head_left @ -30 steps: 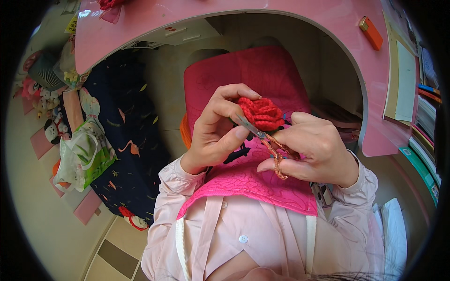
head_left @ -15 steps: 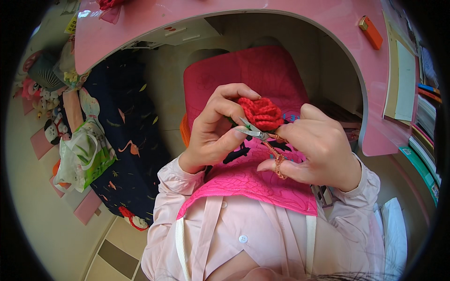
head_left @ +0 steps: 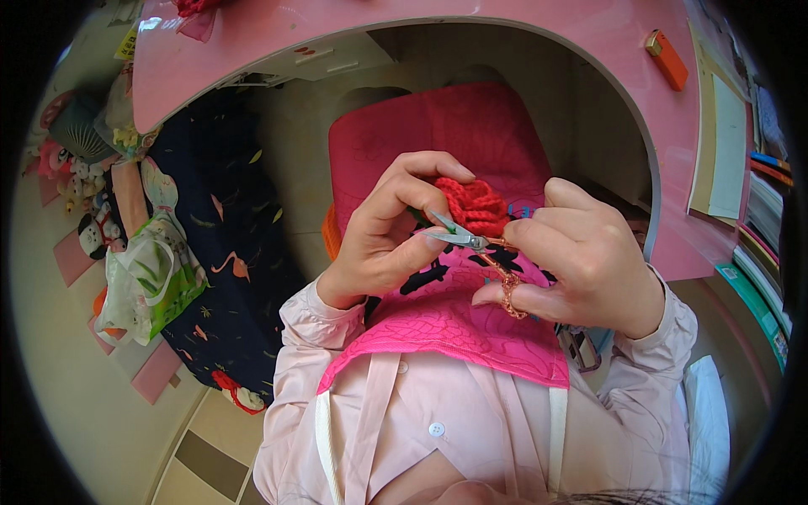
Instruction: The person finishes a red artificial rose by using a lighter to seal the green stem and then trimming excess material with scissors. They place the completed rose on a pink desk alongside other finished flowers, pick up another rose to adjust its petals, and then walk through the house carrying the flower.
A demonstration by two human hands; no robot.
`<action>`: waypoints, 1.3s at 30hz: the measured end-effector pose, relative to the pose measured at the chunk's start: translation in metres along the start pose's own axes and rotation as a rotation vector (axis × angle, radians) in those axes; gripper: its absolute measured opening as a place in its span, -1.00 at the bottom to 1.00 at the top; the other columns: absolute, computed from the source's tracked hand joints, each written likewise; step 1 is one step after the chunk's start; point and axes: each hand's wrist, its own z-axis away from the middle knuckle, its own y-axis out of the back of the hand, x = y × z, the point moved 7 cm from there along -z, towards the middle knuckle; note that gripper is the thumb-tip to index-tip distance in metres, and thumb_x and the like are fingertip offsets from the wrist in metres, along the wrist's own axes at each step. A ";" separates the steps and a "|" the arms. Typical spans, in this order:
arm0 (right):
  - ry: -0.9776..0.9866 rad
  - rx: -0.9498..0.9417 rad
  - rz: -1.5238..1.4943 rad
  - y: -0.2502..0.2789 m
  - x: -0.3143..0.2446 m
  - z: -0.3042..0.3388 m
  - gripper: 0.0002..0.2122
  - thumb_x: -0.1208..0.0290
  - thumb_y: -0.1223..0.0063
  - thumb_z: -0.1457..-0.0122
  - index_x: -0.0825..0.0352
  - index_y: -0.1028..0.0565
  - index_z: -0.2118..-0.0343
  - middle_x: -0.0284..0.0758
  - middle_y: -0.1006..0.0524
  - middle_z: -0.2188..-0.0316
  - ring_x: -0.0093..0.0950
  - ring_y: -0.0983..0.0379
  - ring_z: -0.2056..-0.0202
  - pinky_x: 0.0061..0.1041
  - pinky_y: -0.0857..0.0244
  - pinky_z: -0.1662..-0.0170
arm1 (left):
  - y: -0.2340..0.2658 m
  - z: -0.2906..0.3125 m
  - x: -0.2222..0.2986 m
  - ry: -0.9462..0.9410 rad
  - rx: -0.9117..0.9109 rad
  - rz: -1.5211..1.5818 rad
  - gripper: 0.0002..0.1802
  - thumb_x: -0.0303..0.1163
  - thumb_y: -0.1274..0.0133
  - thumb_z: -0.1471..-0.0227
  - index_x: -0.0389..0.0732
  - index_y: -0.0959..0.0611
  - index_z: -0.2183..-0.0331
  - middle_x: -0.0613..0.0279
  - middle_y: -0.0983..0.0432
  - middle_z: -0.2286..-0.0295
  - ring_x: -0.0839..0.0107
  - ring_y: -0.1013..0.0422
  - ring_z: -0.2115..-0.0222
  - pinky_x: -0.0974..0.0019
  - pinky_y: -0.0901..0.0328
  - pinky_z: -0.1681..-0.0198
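My left hand (head_left: pixel 387 231) is closed on a red crocheted flower (head_left: pixel 478 207), its fingers pinching the flower's left side. A bit of green shows between those fingers. My right hand (head_left: pixel 581 265) grips a small pair of scissors (head_left: pixel 498 268) with copper-coloured ornate handles, thumb and finger at the loops. The silver blades are parted and point left, their tips at my left thumb and index finger, just below the flower. Whatever lies between the blades is too small to make out. Beneath both hands spreads a pink apron (head_left: pixel 471 324) with dark printed patches.
A pink desk (head_left: pixel 539 25) curves round ahead of me, with an orange lighter-like box (head_left: pixel 667 61) and stacked papers at its right. To the left, a plastic bag (head_left: pixel 151 278) and soft toys (head_left: pixel 99 227) rest beside dark patterned cloth (head_left: pixel 227 244). A phone-like object (head_left: pixel 582 349) lies by my right forearm.
My right hand has moved slightly right, and the scissors' handles have swung a little outward. The flower has tilted slightly in my left hand, which stays nearly in place.
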 end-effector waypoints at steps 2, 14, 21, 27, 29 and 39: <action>0.000 -0.004 -0.028 -0.001 0.001 0.000 -0.67 0.21 -0.38 0.28 0.28 -0.45 0.55 -0.38 -0.34 0.68 -0.42 -0.24 0.56 -0.44 -0.20 0.52 | 0.000 -0.001 0.000 -0.005 -0.004 -0.010 -0.83 -0.49 -0.07 -0.05 -0.22 -0.48 0.26 0.00 -0.24 0.02 0.37 -0.24 0.04 0.30 -0.17 -0.02; 0.018 0.010 -0.037 -0.002 0.004 0.002 -0.72 0.27 -0.36 0.27 0.30 -0.49 0.56 -0.39 -0.37 0.69 -0.45 -0.26 0.57 -0.45 -0.22 0.55 | 0.000 -0.001 -0.001 0.005 -0.008 -0.036 -0.84 -0.52 -0.04 -0.05 -0.20 -0.47 0.25 0.02 -0.25 0.02 0.38 -0.24 0.05 0.30 -0.16 -0.03; 0.004 0.006 0.069 0.000 0.004 0.003 -0.71 0.31 -0.34 0.37 0.28 -0.43 0.61 -0.40 -0.32 0.72 -0.46 -0.26 0.56 -0.46 -0.22 0.56 | -0.001 0.001 -0.002 0.037 -0.001 -0.043 -0.83 -0.54 -0.05 -0.03 -0.19 -0.48 0.26 0.04 -0.26 0.03 0.39 -0.24 0.06 0.31 -0.15 -0.03; 0.016 0.024 0.125 0.002 -0.002 -0.004 -0.66 0.25 -0.35 0.40 0.29 -0.41 0.61 -0.40 -0.24 0.75 -0.44 -0.20 0.58 -0.46 -0.15 0.57 | -0.003 -0.001 0.000 0.037 -0.013 -0.100 -0.82 -0.55 -0.07 -0.01 -0.19 -0.49 0.28 0.03 -0.27 0.04 0.38 -0.25 0.05 0.31 -0.15 -0.03; 0.024 0.013 0.134 0.002 -0.002 -0.005 -0.69 0.29 -0.32 0.39 0.28 -0.37 0.64 -0.40 -0.24 0.74 -0.45 -0.24 0.55 -0.46 -0.19 0.54 | -0.002 -0.001 0.000 0.041 -0.005 -0.097 -0.82 -0.55 -0.07 -0.01 -0.19 -0.49 0.28 0.03 -0.27 0.04 0.38 -0.25 0.05 0.31 -0.15 -0.03; 0.080 0.062 0.148 -0.002 0.002 -0.004 -0.75 0.42 -0.25 0.31 0.25 -0.32 0.69 -0.41 -0.23 0.76 -0.47 -0.22 0.58 -0.48 -0.16 0.61 | 0.000 0.001 -0.002 0.024 -0.007 -0.116 -0.84 -0.56 -0.05 -0.03 -0.20 -0.48 0.29 0.02 -0.26 0.03 0.43 -0.25 0.09 0.35 -0.17 0.03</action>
